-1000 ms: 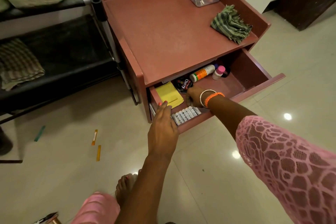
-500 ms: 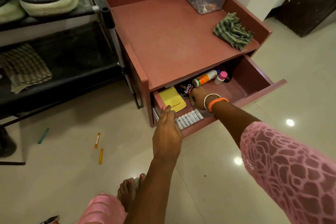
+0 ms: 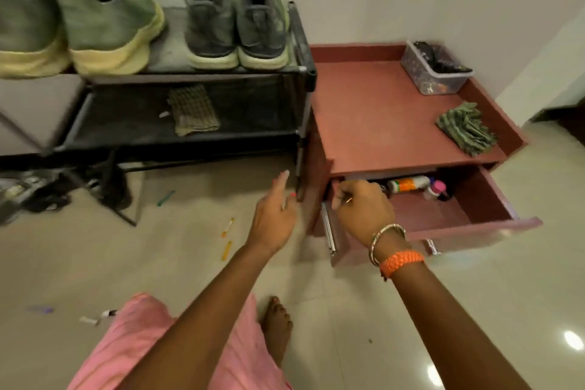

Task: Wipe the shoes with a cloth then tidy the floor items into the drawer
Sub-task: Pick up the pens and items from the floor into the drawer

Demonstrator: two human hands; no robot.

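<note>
The red cabinet's drawer (image 3: 474, 229) stands pulled out. My right hand (image 3: 364, 210) reaches into its left end with fingers curled downward; what they touch is hidden. My left hand (image 3: 274, 218) hovers above the floor left of the cabinet, fingers straight, holding nothing. An orange-and-white bottle (image 3: 408, 184) and a small pink-capped bottle (image 3: 437, 189) lie at the drawer's back. Two orange sticks (image 3: 228, 237), a teal piece (image 3: 166, 198), a purple piece (image 3: 41, 309) and a white piece (image 3: 95, 319) lie on the floor. A striped green cloth (image 3: 465, 132) sits on the cabinet top.
A black shoe rack (image 3: 304, 70) stands left of the cabinet, carrying green shoes (image 3: 110, 28) and grey shoes (image 3: 235, 22) on top and a folded cloth (image 3: 193, 109) below. A clear box (image 3: 437, 74) sits at the cabinet's back. My bare foot (image 3: 277, 323) is on the tiles.
The view has swung left and up, showing the rack and shoes. My left hand has left the drawer front and moved left. My right hand has shifted to the drawer's left end.
</note>
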